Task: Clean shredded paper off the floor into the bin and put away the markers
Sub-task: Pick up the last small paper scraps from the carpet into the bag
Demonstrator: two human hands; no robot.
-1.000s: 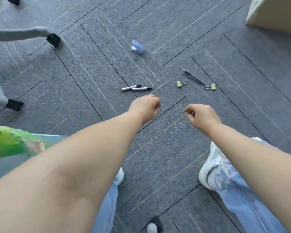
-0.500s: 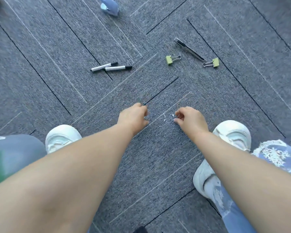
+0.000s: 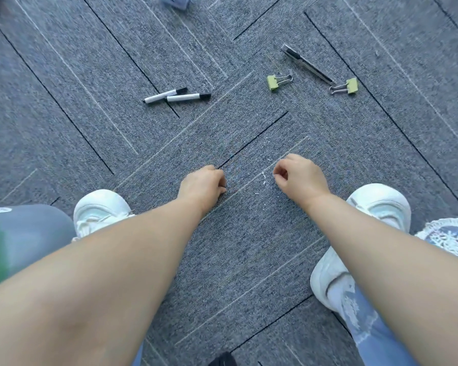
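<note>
No legible text anywhere.

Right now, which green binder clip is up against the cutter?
The right-hand clip: its wire handles lie at the near tip of the cutter. The left-hand clip lies clear of it, nearer the markers.

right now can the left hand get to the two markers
Probably yes: the markers lie ahead of the left hand with only bare carpet between. Its fingers are curled, so it must open first.
</note>
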